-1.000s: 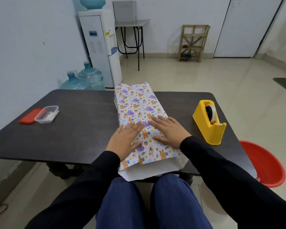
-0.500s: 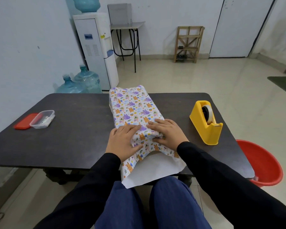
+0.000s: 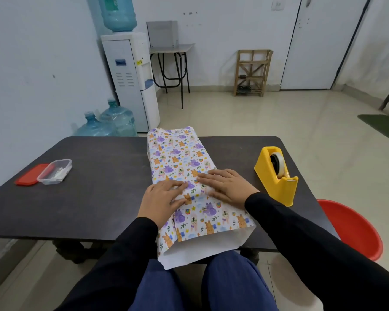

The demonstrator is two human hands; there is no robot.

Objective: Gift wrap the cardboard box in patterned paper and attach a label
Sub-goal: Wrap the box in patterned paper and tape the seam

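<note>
Left hand (image 3: 161,199) and right hand (image 3: 226,187) lay flat, fingers straight and slightly spread, pressing the patterned paper (image 3: 184,167) wrapped around the box, mid-table (image 3: 94,191), yellow tape dispenser (image 3: 276,178) right.

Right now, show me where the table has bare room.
Widest bare stretch: between the plastic tub and the wrapped box. Narrower strip: between that box and the tape dispenser. Crowded near middle, where left hand and right hand press the paper.
</note>
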